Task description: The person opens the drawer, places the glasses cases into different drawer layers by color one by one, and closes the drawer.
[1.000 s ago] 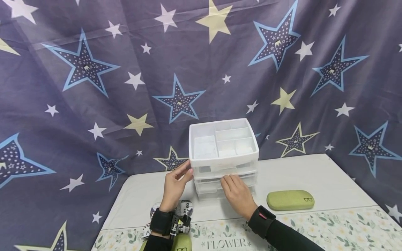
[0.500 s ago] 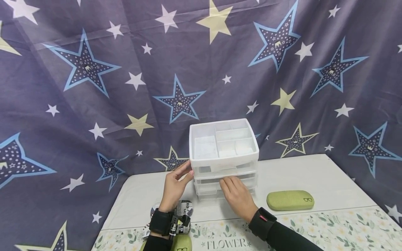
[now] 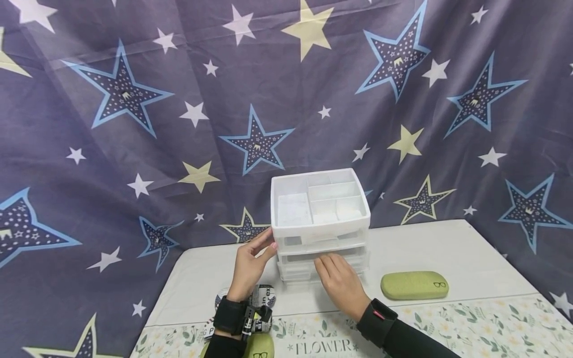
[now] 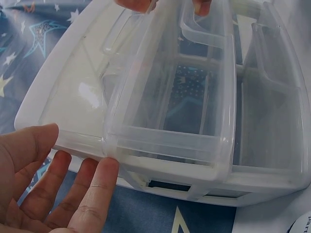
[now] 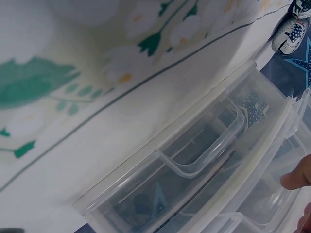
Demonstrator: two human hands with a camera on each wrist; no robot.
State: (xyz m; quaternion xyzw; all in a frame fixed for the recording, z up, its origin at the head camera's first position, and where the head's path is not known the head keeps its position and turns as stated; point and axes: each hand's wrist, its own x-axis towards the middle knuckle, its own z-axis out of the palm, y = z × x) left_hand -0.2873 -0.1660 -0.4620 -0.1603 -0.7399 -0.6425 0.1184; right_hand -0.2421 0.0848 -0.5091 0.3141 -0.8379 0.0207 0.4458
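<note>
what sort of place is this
Probably an indoor tabletop set up as a small work corner, perhaps for filming. A star-print fabric backdrop hangs behind and around the table, a floral cloth covers its front, and a plastic drawer unit stands on it.

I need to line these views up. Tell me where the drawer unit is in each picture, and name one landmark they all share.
Head: the drawer unit stands just below and right of centre.
Left wrist: the drawer unit fills most of the picture, appearing turned sideways.
Right wrist: the drawer unit slants across the lower right.
Shared landmark: the starry cloth.
</note>
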